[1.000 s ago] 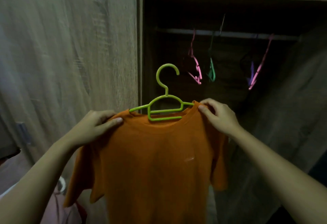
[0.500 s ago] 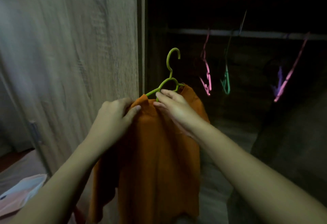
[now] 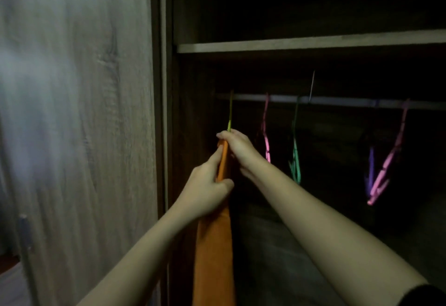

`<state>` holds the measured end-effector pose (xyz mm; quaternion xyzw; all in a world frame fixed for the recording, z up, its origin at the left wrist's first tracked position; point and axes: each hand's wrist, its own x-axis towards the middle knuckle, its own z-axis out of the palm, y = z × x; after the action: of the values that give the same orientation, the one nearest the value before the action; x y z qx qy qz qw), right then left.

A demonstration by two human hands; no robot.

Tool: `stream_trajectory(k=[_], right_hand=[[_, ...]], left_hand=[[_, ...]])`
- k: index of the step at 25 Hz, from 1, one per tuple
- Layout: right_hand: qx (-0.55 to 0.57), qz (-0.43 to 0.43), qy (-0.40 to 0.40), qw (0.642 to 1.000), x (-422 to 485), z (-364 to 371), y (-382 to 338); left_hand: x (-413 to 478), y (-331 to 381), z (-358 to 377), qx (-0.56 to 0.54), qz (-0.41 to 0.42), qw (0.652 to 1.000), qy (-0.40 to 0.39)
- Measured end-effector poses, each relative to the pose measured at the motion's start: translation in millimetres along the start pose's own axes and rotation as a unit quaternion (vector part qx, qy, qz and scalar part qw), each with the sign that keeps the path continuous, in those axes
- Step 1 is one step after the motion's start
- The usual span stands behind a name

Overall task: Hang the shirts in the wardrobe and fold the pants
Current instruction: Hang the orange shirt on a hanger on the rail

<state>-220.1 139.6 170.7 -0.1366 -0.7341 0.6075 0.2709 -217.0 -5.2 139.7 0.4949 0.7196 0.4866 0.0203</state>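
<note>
An orange shirt hangs edge-on from a lime green hanger at the left end of the wardrobe rail. The hanger's hook reaches up to the rail; whether it rests on it I cannot tell in the dark. My left hand pinches the near shoulder of the shirt. My right hand grips the shirt's top at the hanger's neck. Most of the hanger is hidden by cloth and fingers.
Empty hangers hang further right on the rail: a pink hanger, a green hanger and a pink and purple pair. A shelf runs above the rail. The closed wooden door fills the left side.
The shirt turned from facing me to edge-on and moved up and into the wardrobe. The hanger hook rose to the rail, and both hands came together at the shirt's top.
</note>
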Motion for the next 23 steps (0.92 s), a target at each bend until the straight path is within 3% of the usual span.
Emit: stream_trajectory(k=[4, 10, 15, 19, 21, 23], right_hand=[[-0.076, 0.006, 0.015, 0.997, 34, -17, -22], [-0.094, -0.002, 0.040, 0.995, 75, -26, -32], [-0.235, 0.066, -0.025, 0.969, 86, -38, -10], [-0.260, 0.086, -0.034, 0.961, 85, -42, -3], [-0.298, 0.067, -0.013, 0.952, 75, -37, -9], [-0.314, -0.017, 0.054, 0.948, 60, -32, -14]], left_hand=[[48, 1, 9, -0.021, 0.001, 1.000, 0.006], [84, -1, 18, -0.049, 0.002, 0.998, 0.031], [86, -18, 44, -0.054, -0.062, 0.997, 0.012], [85, -28, 52, -0.051, -0.063, 0.997, 0.011], [80, -25, 49, -0.031, -0.045, 0.998, 0.007], [66, -23, 44, -0.018, -0.026, 0.999, 0.011]])
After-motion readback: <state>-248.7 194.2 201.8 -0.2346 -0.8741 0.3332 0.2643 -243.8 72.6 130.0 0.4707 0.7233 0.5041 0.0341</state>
